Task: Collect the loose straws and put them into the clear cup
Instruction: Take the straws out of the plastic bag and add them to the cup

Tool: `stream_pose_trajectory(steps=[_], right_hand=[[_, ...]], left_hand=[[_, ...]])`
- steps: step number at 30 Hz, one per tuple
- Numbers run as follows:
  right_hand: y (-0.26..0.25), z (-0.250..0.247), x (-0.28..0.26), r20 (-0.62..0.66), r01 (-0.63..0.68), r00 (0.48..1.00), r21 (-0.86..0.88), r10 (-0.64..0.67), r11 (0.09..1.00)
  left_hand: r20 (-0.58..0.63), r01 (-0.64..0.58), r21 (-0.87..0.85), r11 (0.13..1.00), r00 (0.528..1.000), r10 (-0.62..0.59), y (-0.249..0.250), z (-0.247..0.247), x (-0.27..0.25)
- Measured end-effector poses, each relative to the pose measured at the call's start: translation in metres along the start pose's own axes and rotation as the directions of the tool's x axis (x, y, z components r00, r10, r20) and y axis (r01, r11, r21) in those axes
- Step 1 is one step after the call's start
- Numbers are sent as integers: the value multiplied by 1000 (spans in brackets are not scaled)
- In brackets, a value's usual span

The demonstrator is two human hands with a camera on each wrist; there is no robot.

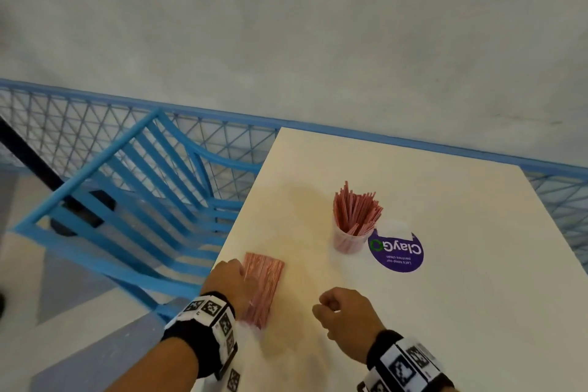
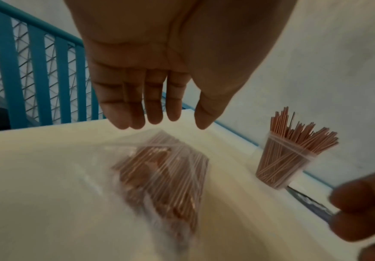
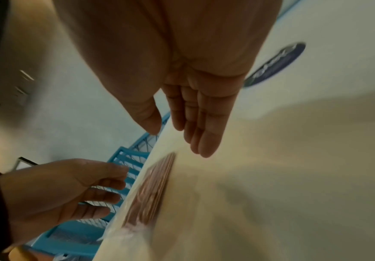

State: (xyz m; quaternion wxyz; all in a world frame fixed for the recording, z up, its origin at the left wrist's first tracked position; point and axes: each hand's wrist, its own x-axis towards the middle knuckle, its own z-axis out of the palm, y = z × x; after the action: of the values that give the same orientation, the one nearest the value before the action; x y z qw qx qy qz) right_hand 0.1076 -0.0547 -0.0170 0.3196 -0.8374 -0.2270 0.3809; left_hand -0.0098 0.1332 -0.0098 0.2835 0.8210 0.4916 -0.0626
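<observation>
A clear plastic bag of pink straws (image 1: 265, 280) lies flat near the white table's left edge. My left hand (image 1: 237, 277) hovers at the bag's left side, and in the left wrist view its fingers (image 2: 152, 113) are straight, just above the bag (image 2: 164, 173), holding nothing. The clear cup (image 1: 348, 240), full of upright pink straws (image 1: 358, 212), stands farther back on the table. My right hand (image 1: 327, 305) hangs over the table to the right of the bag, relaxed and empty. In the right wrist view my right hand (image 3: 173, 136) is above the bag (image 3: 152, 190).
A round purple sticker (image 1: 397, 254) lies on the table (image 1: 429, 312) just right of the cup. A blue slatted chair (image 1: 143, 200) stands off the table's left edge. A blue mesh railing (image 1: 79, 124) runs behind them.
</observation>
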Motion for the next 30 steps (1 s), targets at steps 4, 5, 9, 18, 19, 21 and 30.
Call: stream_pose_trajectory(steps=[4,5,9,18,19,21,30], right_hand=[[-12,37,28,31,-102,994,-8,102,995],[-15,43,35,26,-111,993,-36,112,993],[-33,64,60,-28,-128,991,-25,128,991],[-56,81,86,-89,-169,983,-129,158,977],[-56,81,87,-88,-168,984,-138,157,976],[-57,79,87,-88,-154,986,-155,142,976],[-46,77,86,-36,-67,997,-68,65,995]], left_hand=[[-9,75,-49,996,997,-75,-11,9,10],[2,87,-46,995,996,-87,-14,10,14],[23,123,13,992,992,-123,-26,9,29],[118,149,22,989,982,-151,-30,17,53],[125,141,5,990,982,-141,-30,17,54],[146,100,-16,995,984,-97,-29,15,51],[48,-43,-190,981,997,53,-18,12,30]])
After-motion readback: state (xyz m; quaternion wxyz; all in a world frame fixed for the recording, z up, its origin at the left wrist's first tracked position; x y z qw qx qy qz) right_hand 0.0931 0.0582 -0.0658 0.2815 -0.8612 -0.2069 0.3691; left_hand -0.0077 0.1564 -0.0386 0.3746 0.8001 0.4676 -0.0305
